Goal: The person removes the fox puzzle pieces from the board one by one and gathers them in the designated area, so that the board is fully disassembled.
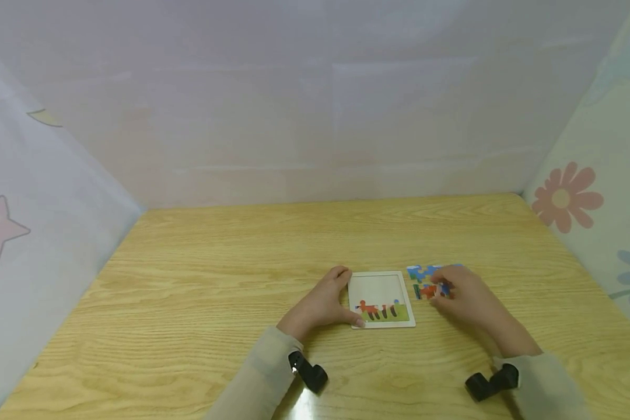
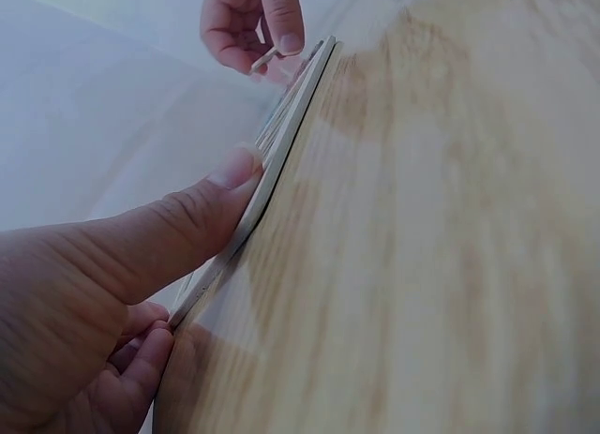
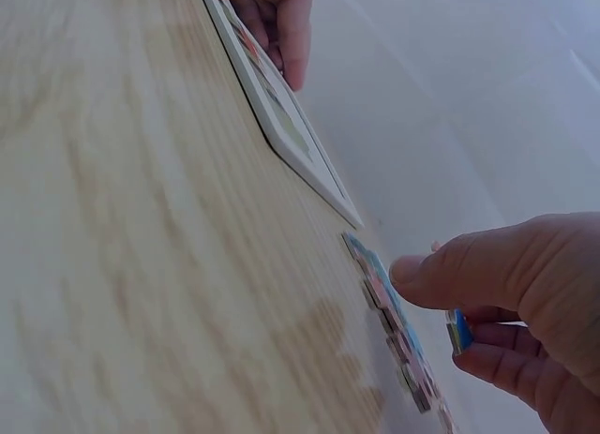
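A square puzzle board (image 1: 376, 288) with a pale rim lies on the table; puzzle pieces with orange, dark stripes and green fill its lower part. My left hand (image 1: 322, 300) grips the board at its left side, thumb on the near rim and fingers at the far left corner. Just to the right, my right hand (image 1: 467, 294) pinches a puzzle piece (image 3: 459, 331) with a blue face, above the loose puzzle pieces (image 1: 416, 272). That hand hides part of these pieces in the head view.
The wooden table (image 1: 215, 280) extends around the board on all sides. A pale cloth wall (image 1: 315, 116) stands behind it, and printed cloth walls with a star (image 1: 0, 227) and flowers (image 1: 567, 198) flank it. Each wrist wears a black camera.
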A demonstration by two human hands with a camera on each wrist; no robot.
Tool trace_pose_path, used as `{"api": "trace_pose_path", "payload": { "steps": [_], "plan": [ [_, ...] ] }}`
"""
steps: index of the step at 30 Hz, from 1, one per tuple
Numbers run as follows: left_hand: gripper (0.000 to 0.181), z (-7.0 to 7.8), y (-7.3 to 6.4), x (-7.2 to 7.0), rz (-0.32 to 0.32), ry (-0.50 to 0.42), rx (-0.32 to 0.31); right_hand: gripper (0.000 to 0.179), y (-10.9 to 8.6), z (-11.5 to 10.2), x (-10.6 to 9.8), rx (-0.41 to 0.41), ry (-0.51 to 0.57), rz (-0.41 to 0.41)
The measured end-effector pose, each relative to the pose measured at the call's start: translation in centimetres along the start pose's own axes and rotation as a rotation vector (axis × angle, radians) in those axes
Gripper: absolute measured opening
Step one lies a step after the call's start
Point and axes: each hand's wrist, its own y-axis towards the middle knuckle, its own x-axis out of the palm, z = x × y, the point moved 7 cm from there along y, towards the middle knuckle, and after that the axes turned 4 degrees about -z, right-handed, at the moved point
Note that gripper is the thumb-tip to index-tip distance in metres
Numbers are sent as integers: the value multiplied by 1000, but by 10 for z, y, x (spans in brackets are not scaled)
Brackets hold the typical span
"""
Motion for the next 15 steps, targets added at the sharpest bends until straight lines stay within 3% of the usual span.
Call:
{"api": "trace_pose_path", "payload": {
  "steps": [15],
  "plan": [
    [108, -1, 1, 1, 3, -6, 4, 26, -11, 21, -11, 6, -19, 7]
  ]
}}
